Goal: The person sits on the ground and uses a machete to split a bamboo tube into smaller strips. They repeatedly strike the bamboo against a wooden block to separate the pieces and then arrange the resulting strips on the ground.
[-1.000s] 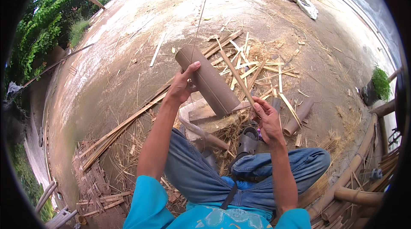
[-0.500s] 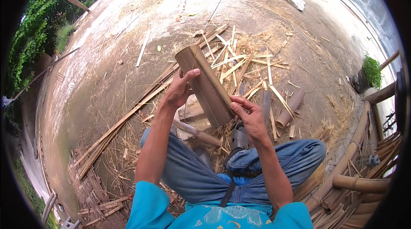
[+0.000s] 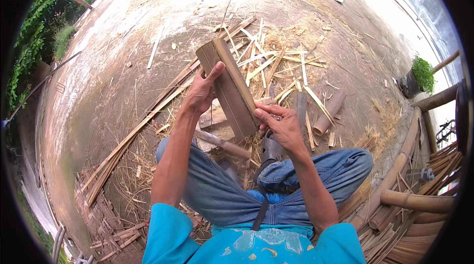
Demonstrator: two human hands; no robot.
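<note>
A broad, dark brown piece of split bamboo (image 3: 231, 91) is held up at a slant in front of me, its pale, rough cut edge facing right. My left hand (image 3: 200, 91) is closed round its left side, thumb lying on the upper face. At the lower right edge, my right hand (image 3: 279, 124) pinches it between thumb and fingers. Below the piece is a pale block (image 3: 215, 116), mostly hidden behind it. A round stick (image 3: 222, 144) lies slanting by my left leg, with its far end near the block.
Loose pale bamboo strips (image 3: 261, 61) are heaped beyond my hands, among shavings. Two dark bamboo lengths, one a tube (image 3: 330, 111), lie to the right. Long strips (image 3: 133, 133) stretch across the left floor. Bamboo poles (image 3: 414, 201) and a potted plant (image 3: 422, 72) stand at the right.
The view has shifted slightly. The bamboo piece stays in both hands and appears a little turned and higher in the picture. My grip looks much the same.
</note>
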